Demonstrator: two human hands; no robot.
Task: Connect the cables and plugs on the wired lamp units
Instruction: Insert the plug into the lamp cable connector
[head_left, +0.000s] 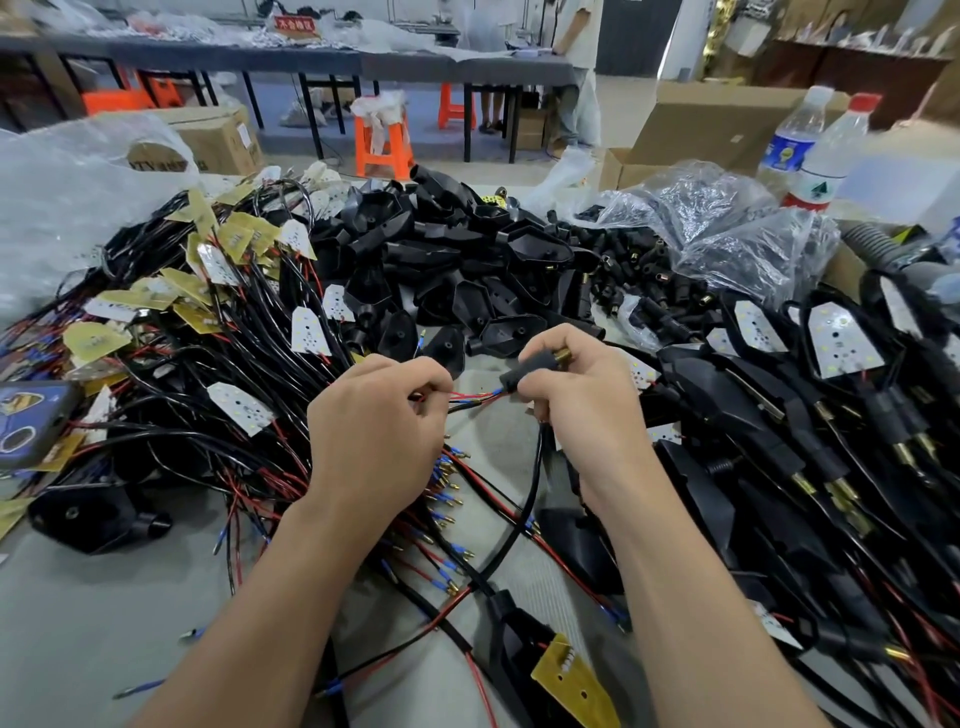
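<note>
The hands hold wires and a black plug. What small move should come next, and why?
Probably the left hand should push the red and black wires further into the black plug gripped by the right hand: a blue terminal shows just outside its rear end, so they seem not fully seated.

So the black plug (537, 364) with the brass tip sits dead center, gripped in the right hand (582, 410), tip aimed toward 2 o'clock. Thin red and black wires (470, 397) run from it toward 9 o'clock, pinched by the left hand (374, 431). A thick black cable (532, 483) droops toward 6 o'clock to a lamp unit (511, 629) with a yellow board (571, 680).
</note>
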